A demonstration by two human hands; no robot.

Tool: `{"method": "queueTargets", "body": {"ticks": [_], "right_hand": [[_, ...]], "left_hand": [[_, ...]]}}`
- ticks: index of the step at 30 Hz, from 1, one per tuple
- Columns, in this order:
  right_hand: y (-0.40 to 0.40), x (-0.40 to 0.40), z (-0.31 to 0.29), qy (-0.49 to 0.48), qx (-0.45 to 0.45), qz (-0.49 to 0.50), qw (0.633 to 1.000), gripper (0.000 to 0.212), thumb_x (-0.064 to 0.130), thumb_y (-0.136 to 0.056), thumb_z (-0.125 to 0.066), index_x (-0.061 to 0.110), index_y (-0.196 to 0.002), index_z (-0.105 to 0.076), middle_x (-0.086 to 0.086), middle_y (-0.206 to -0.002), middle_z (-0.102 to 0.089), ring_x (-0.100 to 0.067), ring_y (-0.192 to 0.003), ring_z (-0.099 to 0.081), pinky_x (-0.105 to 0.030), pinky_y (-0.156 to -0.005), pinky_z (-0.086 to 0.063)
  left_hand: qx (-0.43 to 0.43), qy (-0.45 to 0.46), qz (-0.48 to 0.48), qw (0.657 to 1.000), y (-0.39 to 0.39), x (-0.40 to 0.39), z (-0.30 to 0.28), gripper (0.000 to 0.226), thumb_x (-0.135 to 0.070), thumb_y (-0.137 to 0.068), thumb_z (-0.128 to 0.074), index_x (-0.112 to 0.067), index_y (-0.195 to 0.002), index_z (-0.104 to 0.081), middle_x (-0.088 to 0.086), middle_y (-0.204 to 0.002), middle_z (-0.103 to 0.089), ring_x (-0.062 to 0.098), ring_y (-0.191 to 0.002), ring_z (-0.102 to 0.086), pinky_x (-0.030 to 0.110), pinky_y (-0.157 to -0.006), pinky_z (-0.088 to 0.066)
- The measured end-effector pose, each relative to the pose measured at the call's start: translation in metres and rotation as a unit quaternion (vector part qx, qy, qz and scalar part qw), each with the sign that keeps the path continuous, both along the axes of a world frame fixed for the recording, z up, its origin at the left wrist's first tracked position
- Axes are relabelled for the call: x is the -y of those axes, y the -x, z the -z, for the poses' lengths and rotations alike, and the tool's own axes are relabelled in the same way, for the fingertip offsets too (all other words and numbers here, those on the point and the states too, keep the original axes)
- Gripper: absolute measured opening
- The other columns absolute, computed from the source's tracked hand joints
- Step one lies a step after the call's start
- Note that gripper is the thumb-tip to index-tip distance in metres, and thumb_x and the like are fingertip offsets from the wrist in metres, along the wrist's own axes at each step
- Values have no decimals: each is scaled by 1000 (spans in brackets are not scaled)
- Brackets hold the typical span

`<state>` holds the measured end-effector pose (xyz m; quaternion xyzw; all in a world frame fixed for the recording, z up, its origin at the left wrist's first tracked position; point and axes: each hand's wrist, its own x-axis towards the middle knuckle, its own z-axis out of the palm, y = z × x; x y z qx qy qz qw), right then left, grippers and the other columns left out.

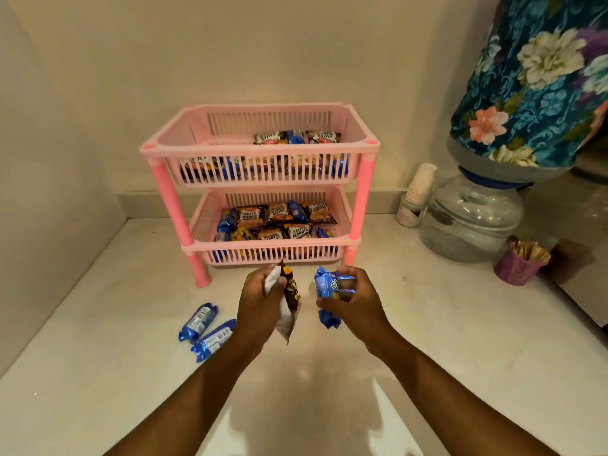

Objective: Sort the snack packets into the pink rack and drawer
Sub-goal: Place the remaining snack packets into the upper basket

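Just at 6 o'clock of the rack point(260, 149), the left hand point(260, 304) grips a brown packet point(291, 291) and the right hand point(353, 301) blue packets point(324, 286), seemingly separating kinds before shelving; two more blue packets point(205, 330) lie at 7 o'clock.

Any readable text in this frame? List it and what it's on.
"SALTED PEANUTS": dark packet, lower tray, back left.
"SALTED PEANUTS": dark packet, lower tray, front.
Upper tray packets: print upside down, too blurred.
Blue packets on counter: barcode labels, too small.
Blue packet in right hand: logo blurred.
Packet in left hand: unreadable.
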<state>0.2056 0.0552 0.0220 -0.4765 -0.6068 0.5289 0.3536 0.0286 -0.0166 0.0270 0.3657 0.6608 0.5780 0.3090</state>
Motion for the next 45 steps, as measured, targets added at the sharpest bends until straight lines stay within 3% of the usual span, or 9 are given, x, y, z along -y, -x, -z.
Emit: {"method": "queueTargets", "body": {"ticks": [3, 8, 13, 19, 25, 29, 35, 41, 45], "right_hand": [[32, -2, -32, -10, -58, -27, 998, 63, 18, -68, -91, 28, -119, -57, 8, -109, -66, -9, -91, -70, -23, -69, -60], [78, -12, -79, -64, -105, -46, 991, 59, 21, -68, -91, 31, -118, -60, 8, -109, -70, -6, -91, -71, -35, -75, -63], [111, -27, -127, -117, -121, -56, 984, 60, 20, -68, -92, 24, -118, -59, 4, -107, -72, -7, -92, -73, -27, -72, -61], [143, -57, -194, -180, -128, -39, 974, 47, 19, -78, -84, 26, -118, -60, 6, -106, -70, -4, -87, -72, -25, -64, -60], [167, -108, -255, -169, -113, -76, 976, 58, 16, -73, -87, 19, -123, -58, -3, -107, -73, -18, -87, -75, -28, -63, -61], [189, -151, -271, -139, -111, -53, 983, 59, 12, -69, -90, 17, -119, -59, -10, -104, -74, -22, -81, -77, -42, -73, -64], [235, -216, -245, -115, 31, 3, 993, 73, 22, -63, -94, 20, -122, -50, -8, -116, -61, -25, -92, -71, -42, -79, -62], [284, -253, -223, -232, 220, -42, 947, 80, 33, -65, -93, 15, -129, -48, -2, -109, -53, -20, -95, -54, -28, -68, -48], [310, -264, -215, -294, 321, -117, 893, 63, 39, -73, -86, 13, -123, -57, -6, -118, -63, -23, -103, -59, -35, -78, -51]], "left_hand": [[99, -66, 0, 993, 10, -7, -33, 15, -22, -97, -57, -18, -109, -64, 8, -100, -74, 24, -91, -72, 30, -70, -58], [200, -119, 4, 973, 34, -21, -80, 27, -25, -100, -50, -15, -122, -60, 14, -115, -71, 36, -108, -67, 56, -92, -53], [161, -135, 57, 976, 60, -32, -128, 32, -41, -99, -49, -28, -128, -56, 6, -120, -70, 31, -103, -71, 59, -80, -56], [25, -130, 101, 986, 95, -57, -203, 60, -39, -71, -82, -27, -123, -53, 0, -109, -72, 23, -92, -74, 52, -65, -61], [42, -118, 119, 985, 140, -117, -257, 30, -14, -92, -64, -11, -121, -57, 12, -112, -70, 30, -101, -70, 52, -91, -55], [15, -93, 53, 994, 174, -164, -270, 20, -12, -98, -53, -11, -118, -54, 13, -115, -67, 31, -105, -67, 52, -98, -51], [-74, -8, 43, 996, 228, -218, -254, 25, -8, -97, -54, -17, -120, -52, 15, -121, -63, 29, -102, -63, 43, -91, -54], [-211, 100, 40, 972, 259, -252, -228, 95, 10, -86, -54, -49, -148, -13, 24, -134, -43, 36, -94, -63, 40, -73, -55], [-338, 161, 45, 926, 273, -267, -214, 78, 7, -88, -53, -41, -145, -29, 22, -136, -36, 39, -103, -56, 39, -70, -53]]}}
